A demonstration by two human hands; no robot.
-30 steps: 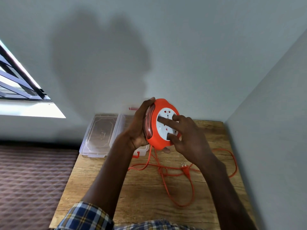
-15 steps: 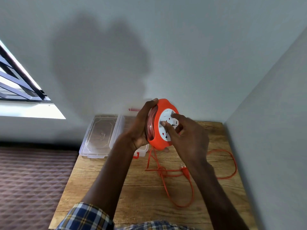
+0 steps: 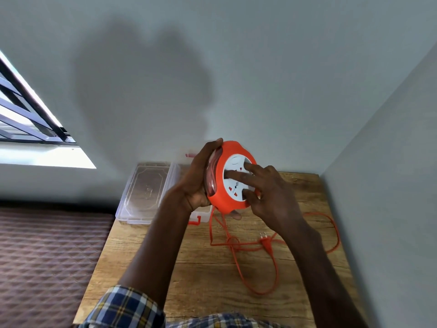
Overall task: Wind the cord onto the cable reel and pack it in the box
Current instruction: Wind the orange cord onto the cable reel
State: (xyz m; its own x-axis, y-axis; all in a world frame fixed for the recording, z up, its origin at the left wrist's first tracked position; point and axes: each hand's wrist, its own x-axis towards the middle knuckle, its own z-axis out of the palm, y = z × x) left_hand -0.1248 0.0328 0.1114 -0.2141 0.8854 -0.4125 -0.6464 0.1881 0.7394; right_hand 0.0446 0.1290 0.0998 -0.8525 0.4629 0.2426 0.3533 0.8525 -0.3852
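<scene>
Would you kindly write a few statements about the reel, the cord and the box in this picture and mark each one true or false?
1. The left hand holds the orange cable reel up off the wooden table. True.
2. All of the cord is wound onto the reel. False: loops of it lie loose on the table, with the plug among them.
3. Fingers of the right hand rest on the reel's white socket face. True.
4. The reel sits inside the clear box. False: it is held in front of the box.
5. The clear lid lies at the table's far left. True.
</scene>
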